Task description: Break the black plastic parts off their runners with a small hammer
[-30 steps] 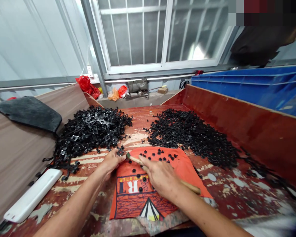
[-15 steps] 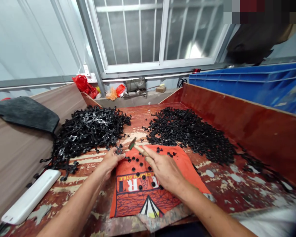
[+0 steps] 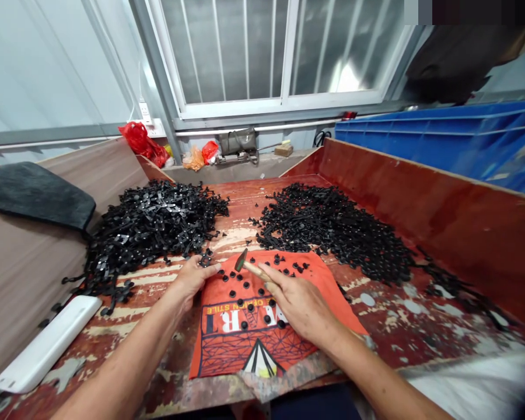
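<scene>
Hammer (image 3: pixel 241 261) gripped in closed right hand (image 3: pixel 303 302), left hand (image 3: pixel 191 282) half-curled, holding black piece (image 3: pixel 205 258), orange cloth (image 3: pixel 328 291) below

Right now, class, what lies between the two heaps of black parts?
The head view shows worn red tabletop with a few loose black pieces scattered on it.

From my cam I see a hammer (image 3: pixel 241 260) w/ a dark metal head & light wooden handle, tilted over the far L part of an orange-red cloth (image 3: pixel 304 265), which lies spread roughly flat w/ printed lettering & dark line art. Approx. two dozen small blk round-based studs (image 3: pixel 244 325) sit scattered on it; a lobed blk part (image 3: pixel 205 258) is just off its far L corner, details too small to tell.
</scene>
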Tool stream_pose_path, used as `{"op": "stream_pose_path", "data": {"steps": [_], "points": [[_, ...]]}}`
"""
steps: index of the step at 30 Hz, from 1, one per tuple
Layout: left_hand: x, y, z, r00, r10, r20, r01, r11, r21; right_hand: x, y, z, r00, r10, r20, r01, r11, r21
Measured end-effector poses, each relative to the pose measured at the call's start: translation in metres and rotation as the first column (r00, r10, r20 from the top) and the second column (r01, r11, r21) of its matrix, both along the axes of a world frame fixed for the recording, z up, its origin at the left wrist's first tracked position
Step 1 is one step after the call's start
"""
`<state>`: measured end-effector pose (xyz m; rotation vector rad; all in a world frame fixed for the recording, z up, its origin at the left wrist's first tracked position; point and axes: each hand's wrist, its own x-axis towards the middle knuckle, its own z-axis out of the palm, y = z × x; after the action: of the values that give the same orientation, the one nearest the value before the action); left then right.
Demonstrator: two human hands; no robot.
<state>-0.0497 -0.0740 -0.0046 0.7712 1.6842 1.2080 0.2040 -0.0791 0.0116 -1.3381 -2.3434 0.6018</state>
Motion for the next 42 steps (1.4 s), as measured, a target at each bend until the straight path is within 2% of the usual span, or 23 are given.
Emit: {"op": "stream_pose_path", "data": {"steps": [11,18,22,25,29,31,33,35,38,42], "points": [[-0.003,0.006,-0.015,0.998,-0.055,0.033,0.053,0.996,0.066,0.003,-0.002,0.005,1.0,0.001,0.021,-0.001,1.0,-0.008],[-0.001,0.006,-0.015,0.999,-0.043,0.017,0.041,0.996,0.083,-0.017,-0.003,0.005,0.993,0.017,0.117,-0.028,0.995,0.095],[-0.003,0.007,-0.016,0.998,-0.058,0.022,0.056,0.994,0.094,-0.028,-0.004,0.002,0.986,0.041,0.159,-0.059,0.992,0.11],[-0.002,0.006,-0.01,0.999,-0.038,0.035,0.035,0.994,0.101,-0.026,-0.002,0.002,0.984,0.032,0.173,-0.051,0.993,0.104],[0.004,-0.008,0.01,0.999,0.033,0.004,-0.033,0.988,0.15,-0.013,0.001,0.004,0.995,-0.009,0.102,0.0,0.996,0.084],[0.01,-0.017,0.019,1.0,0.005,-0.007,-0.004,0.992,0.127,-0.003,0.002,0.005,0.997,-0.036,0.066,0.032,0.997,0.067],[0.018,-0.025,0.021,0.998,-0.059,0.021,0.057,0.994,0.094,0.005,0.0,0.005,0.998,-0.042,0.044,0.04,0.998,0.052],[0.025,-0.029,0.016,0.995,-0.088,0.045,0.085,0.994,0.065,0.012,-0.003,0.003,0.998,-0.038,0.041,0.037,0.999,0.038],[0.031,-0.029,0.003,0.997,-0.064,0.042,0.062,0.996,0.057,0.017,-0.01,-0.001,0.998,-0.041,0.057,0.04,0.999,0.018],[0.029,-0.029,-0.013,0.997,-0.053,-0.057,0.058,0.993,0.102,0.02,-0.014,-0.001,0.997,-0.044,0.061,0.044,0.999,-0.001]]}}
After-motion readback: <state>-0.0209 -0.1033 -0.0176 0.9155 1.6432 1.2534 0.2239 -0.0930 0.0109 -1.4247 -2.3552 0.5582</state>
